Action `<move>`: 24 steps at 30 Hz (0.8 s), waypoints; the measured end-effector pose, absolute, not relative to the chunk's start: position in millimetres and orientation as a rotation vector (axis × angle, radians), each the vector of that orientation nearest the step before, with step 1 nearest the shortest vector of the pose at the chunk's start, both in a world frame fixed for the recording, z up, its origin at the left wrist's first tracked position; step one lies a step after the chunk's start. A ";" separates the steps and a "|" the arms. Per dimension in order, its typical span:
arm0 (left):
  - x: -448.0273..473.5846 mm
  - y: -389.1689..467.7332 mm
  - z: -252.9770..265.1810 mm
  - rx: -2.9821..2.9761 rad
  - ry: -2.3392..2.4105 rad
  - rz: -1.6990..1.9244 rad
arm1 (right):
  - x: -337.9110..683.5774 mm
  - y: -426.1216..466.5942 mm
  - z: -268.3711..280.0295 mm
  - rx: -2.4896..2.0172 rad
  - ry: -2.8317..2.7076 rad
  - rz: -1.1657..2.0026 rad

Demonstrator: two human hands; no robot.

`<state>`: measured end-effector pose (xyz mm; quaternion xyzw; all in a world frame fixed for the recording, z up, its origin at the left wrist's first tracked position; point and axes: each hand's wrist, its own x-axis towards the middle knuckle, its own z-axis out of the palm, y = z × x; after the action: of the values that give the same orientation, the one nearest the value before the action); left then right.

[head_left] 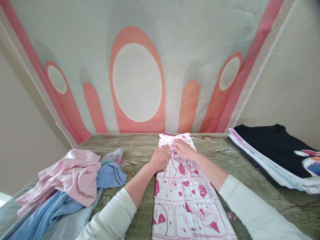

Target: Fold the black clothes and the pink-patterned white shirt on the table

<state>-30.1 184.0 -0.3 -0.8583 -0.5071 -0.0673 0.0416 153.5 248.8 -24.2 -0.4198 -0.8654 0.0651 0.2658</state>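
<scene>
A white garment with a magenta cartoon print (183, 193) lies in a long narrow strip down the middle of the table, its magenta-edged neckline at the far end. My left hand (160, 157) rests flat on its left edge near the top, fingers stretched forward. Across from it, my right hand (183, 149) lies palm down on the upper part, fingers pointing left. Neither hand grips the cloth. Small creases show in the fabric between them, and a pale label (193, 221) sits on the near part.
On the left, a loose heap holds a pink garment (77, 173), blue cloth (110, 175) and grey cloth. At right stands a stack of folded clothes topped by a black T-shirt (272, 143). Behind the wood-grain table (135, 200) rises a backdrop (207, 40) with coral shapes.
</scene>
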 end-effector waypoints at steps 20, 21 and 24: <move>-33.4 180.8 -3.7 -2.588 -1.563 -0.134 | 149.6 170.8 20.3 -0.739 -2.568 -0.226; -33.5 181.2 -4.3 -2.588 -1.563 -0.140 | 149.4 171.2 20.8 -0.739 -2.577 -0.241; -33.9 181.8 -5.9 -2.582 -1.556 -0.163 | 149.5 172.9 21.6 -0.746 -2.615 -0.291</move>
<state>-33.9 181.8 -5.9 -0.8537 -0.5143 -0.0540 0.0613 149.5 172.9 21.6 -0.2673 -0.9364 -0.1041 0.2020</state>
